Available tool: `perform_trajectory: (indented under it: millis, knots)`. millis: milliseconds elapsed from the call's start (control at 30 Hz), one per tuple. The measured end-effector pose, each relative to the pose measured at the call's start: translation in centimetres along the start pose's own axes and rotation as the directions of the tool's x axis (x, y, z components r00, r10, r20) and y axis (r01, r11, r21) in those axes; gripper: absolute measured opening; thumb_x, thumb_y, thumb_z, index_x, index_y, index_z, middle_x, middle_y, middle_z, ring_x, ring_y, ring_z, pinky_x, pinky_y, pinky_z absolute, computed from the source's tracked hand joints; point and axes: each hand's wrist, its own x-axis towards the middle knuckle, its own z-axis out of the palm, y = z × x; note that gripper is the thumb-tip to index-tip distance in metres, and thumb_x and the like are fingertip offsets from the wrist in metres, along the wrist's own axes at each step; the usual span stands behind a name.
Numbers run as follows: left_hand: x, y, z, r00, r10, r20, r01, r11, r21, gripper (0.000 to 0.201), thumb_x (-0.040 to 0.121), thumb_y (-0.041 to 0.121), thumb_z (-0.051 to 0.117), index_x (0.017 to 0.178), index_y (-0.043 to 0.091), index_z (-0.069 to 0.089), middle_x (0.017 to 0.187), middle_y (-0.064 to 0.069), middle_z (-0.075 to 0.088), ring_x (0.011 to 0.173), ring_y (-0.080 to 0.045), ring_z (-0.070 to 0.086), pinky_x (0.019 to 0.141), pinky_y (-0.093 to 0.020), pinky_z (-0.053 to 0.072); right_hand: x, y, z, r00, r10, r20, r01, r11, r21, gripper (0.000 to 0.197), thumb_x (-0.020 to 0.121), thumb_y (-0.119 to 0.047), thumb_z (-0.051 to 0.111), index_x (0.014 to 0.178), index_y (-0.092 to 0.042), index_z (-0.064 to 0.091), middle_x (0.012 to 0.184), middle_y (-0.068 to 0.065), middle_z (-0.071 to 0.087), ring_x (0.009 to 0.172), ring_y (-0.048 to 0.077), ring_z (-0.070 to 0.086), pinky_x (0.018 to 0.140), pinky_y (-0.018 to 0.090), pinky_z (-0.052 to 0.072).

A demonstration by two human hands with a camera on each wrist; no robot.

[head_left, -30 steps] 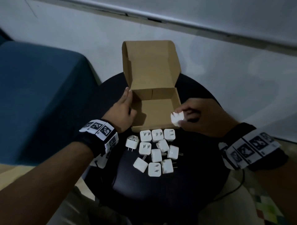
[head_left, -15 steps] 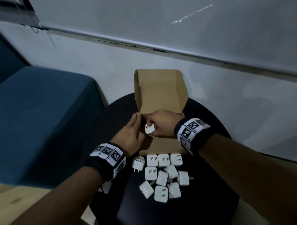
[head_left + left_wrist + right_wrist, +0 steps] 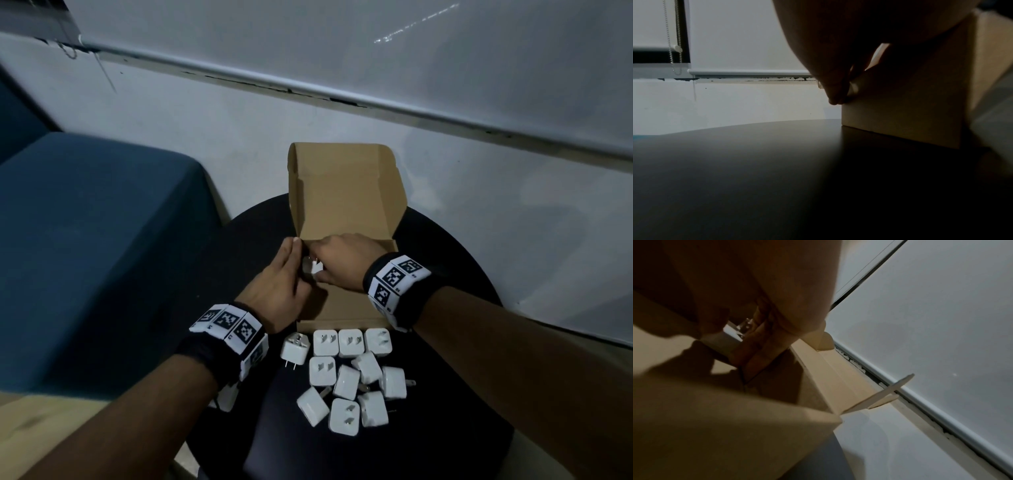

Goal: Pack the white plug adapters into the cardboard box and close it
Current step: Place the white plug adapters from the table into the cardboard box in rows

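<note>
White plug adapter [image 3: 312, 268], one unit, has travelled from the box's right rim a second ago to the far-left inner corner of the cardboard box [image 3: 346, 310]; the right hand [image 3: 337, 262] pinches it there, prongs up. The left hand [image 3: 279, 291] lies with straight fingers flat against the outer left wall, as before. Judgement: first unit nearly seated; packing has barely begun. Eleven adapters [image 3: 347, 377] remain clustered on the surface [image 3: 445, 394] just before the front wall. Adapters: glossy, rounded white cubes with metal prongs. Box: matte corrugated board, lid upright with side flaps. Surface: round, smooth, black.
</note>
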Motion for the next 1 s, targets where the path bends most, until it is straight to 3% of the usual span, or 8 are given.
perform_trajectory:
  millis: [100,333,500,567,667,767,867,1000]
  knots:
    - [0.0,0.1,0.0,1.000,-0.002,-0.001,0.002,1.000,0.003,0.068,0.093,0.026,0.040,0.150,0.015,0.004,0.160,0.000,-0.002,0.137,-0.029,0.034,0.109,-0.031,0.028,0.2,-0.3,0.1,1.000,-0.008,0.006,0.008,1.000,-0.023,0.038,0.087,-0.035,0.061,0.119,-0.018,0.050,0.110,0.009,0.066,0.094,0.031,0.064,0.066,0.034,0.041]
    - [0.0,0.0,0.2,1.000,-0.023,0.000,0.023,1.000,0.020,0.068,0.093,0.029,0.039,0.150,0.016,0.004,0.160,-0.002,-0.003,0.140,-0.028,0.029,0.112,-0.033,0.025,-0.9,-0.6,-1.8,0.999,0.019,0.037,-0.016,0.997,-0.079,0.045,0.082,-0.044,0.064,0.120,-0.022,0.053,0.104,0.006,0.067,0.091,0.028,0.064,0.064,0.032,0.039]
    - [0.0,0.0,0.3,0.999,-0.049,0.005,0.049,0.998,0.047,0.069,0.094,0.032,0.039,0.150,0.018,0.003,0.160,-0.003,-0.003,0.140,-0.028,0.028,0.112,-0.033,0.025,-6.2,-1.1,-5.2,0.998,0.032,-0.049,-0.022,0.979,0.202,0.019,0.086,-0.040,0.062,0.098,-0.026,0.061,0.085,-0.007,0.063,0.079,0.015,0.059,0.065,0.031,0.047]
    - [0.0,0.0,0.3,0.998,-0.061,0.017,0.060,0.996,0.061,0.069,0.094,0.033,0.039,0.150,0.019,0.001,0.160,-0.003,-0.004,0.141,-0.027,0.026,0.112,-0.033,0.024,-8.8,-1.1,-5.6,1.000,0.016,0.011,-0.018,0.953,0.301,0.012,0.087,-0.030,0.061,0.096,-0.026,0.067,0.081,-0.012,0.065,0.074,0.006,0.059,0.066,0.029,0.050]
    - [0.0,0.2,0.2,0.997,-0.068,0.025,0.066,0.995,0.073,0.069,0.095,0.034,0.038,0.150,0.019,-0.001,0.159,-0.002,-0.005,0.142,-0.026,0.025,0.113,-0.032,0.024,-12.0,-0.6,-4.5,0.971,0.009,0.237,-0.097,0.927,0.362,0.009,0.083,-0.025,0.066,0.092,-0.025,0.068,0.080,-0.014,0.066,0.074,0.001,0.060,0.075,0.030,0.054]
    - [0.1,0.3,0.3,0.997,-0.068,0.019,0.066,0.995,0.080,0.069,0.095,0.034,0.037,0.150,0.018,-0.001,0.159,-0.003,-0.005,0.142,-0.026,0.025,0.112,-0.033,0.024,-14.6,-0.3,-2.3,0.929,0.030,0.369,-0.149,0.943,0.299,0.037,0.072,-0.038,0.079,0.105,-0.030,0.064,0.091,-0.016,0.064,0.083,0.004,0.060,0.081,0.031,0.052]
    - [0.0,0.4,0.3,0.997,-0.076,0.031,0.073,0.994,0.078,0.068,0.095,0.035,0.035,0.150,0.019,-0.002,0.159,-0.003,-0.006,0.142,-0.027,0.025,0.113,-0.035,0.023,-16.5,-0.9,-0.1,0.896,0.046,0.441,-0.165,0.958,0.236,0.056,0.069,-0.047,0.078,0.118,-0.036,0.053,0.112,-0.016,0.060,0.096,0.009,0.060,0.083,0.031,0.049]
    - [-0.2,0.4,0.1,0.997,-0.069,0.030,0.066,0.994,0.084,0.067,0.095,0.034,0.035,0.150,0.018,-0.002,0.159,-0.003,-0.006,0.142,-0.027,0.023,0.113,-0.033,0.022,-17.8,-1.7,1.8,0.934,0.025,0.357,-0.119,0.963,0.243,0.049,0.077,-0.047,0.069,0.119,-0.031,0.050,0.114,-0.013,0.059,0.093,0.012,0.062,0.076,0.028,0.047]
